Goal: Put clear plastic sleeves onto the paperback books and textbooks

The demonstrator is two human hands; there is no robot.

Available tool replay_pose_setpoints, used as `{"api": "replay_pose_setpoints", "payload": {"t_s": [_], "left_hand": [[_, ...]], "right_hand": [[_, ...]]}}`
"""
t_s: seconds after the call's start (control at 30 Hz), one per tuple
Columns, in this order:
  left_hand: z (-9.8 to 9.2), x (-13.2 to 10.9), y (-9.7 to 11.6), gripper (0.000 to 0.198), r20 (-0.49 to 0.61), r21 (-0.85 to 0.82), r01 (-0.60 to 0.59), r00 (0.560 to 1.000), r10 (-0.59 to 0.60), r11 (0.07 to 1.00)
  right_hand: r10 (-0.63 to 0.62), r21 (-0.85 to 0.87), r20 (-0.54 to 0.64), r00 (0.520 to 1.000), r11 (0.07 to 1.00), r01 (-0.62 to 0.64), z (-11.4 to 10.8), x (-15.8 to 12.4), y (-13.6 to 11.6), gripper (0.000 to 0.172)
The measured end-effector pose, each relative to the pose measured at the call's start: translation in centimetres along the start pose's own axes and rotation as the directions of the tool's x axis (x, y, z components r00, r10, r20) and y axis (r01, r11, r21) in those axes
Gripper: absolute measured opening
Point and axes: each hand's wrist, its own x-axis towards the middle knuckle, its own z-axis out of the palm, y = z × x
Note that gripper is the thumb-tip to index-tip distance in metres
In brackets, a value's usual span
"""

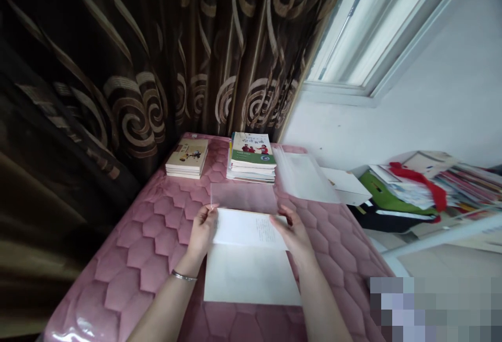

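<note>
At nine and three o'clock, left hand (204, 223) and right hand (293, 228) pinch an open book (251, 274) running twelve-to-six, clear sheet (243, 195) beyond.

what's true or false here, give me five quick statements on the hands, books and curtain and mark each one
1. The left hand and right hand both hold the open book. True.
2. The bracelet is on the right wrist. False: the bracelet is on the left wrist.
3. The cream-covered stack is left of the green-and-white-topped stack. True.
4. The curtain is plain white. False: the curtain is dark brown with pale swirls.
5. The padded surface is pink. True.
</note>
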Motion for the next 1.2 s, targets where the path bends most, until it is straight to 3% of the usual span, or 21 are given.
{"api": "replay_pose_setpoints", "payload": {"t_s": [0.37,0.53,0.67,0.93,1.2], "left_hand": [[-0.3,0.2,-0.2,0.033,-0.01,0.078,-0.039,0.999,0.04,0.996],[-0.6,0.4,-0.4,0.034,0.004,0.177,-0.13,0.991,0.132,0.976],[-0.6,0.3,-0.1,0.039,0.02,0.195,-0.123,0.992,0.121,0.973],[-0.4,0.1,0.1,0.049,-0.002,0.141,-0.005,1.0,0.005,0.99],[-0.4,0.3,-0.2,0.045,-0.017,0.083,-0.061,0.998,0.062,0.995]], "right_hand": [[0.094,0.168,0.02,0.995,0.981,-0.096,0.4,0.0,0.5,0.079],[0.02,0.142,0.012,1.0,0.99,-0.022,0.6,-0.3,0.0,0.083],[-0.031,0.084,0.025,0.999,0.996,0.028,0.5,-0.1,0.0,0.084],[-0.112,0.06,0.001,0.994,0.992,0.111,0.4,-0.3,-0.2,0.072],[-0.032,0.212,0.025,0.999,0.977,0.025,0.5,-0.4,-0.6,0.066]]}}
